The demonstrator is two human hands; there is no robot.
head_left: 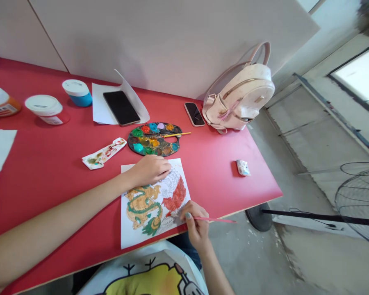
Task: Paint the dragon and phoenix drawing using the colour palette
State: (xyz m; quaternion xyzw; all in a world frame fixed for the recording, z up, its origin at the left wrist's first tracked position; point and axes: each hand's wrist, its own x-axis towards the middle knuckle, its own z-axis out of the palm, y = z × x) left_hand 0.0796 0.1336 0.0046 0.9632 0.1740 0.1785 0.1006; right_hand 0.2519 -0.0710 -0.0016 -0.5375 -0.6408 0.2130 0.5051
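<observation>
A sheet of white paper (127,239) lies near the table's front edge, with an orange and green dragon and a red bird painted on its line drawing. My left hand (150,169) rests on the upper part of the sheet, its fingers loosely curled with nothing visible in them. In my right hand (197,223) a pink-handled paintbrush (221,220) is pinched. Its handle points right, and its tip is hidden by the fingers over the lower right of the drawing. Just above the paper sits a dark paint palette (169,150) bearing several colours and a yellow-handled brush (183,134).
A paint-stained tissue (104,154) lies left of the palette. Behind are paint jars (46,107), a black tablet or phone (121,107) on white paper, a smaller phone (194,114) and a pink backpack (241,96). A small packet (243,168) sits near the right edge; a fan (359,205) stands beyond.
</observation>
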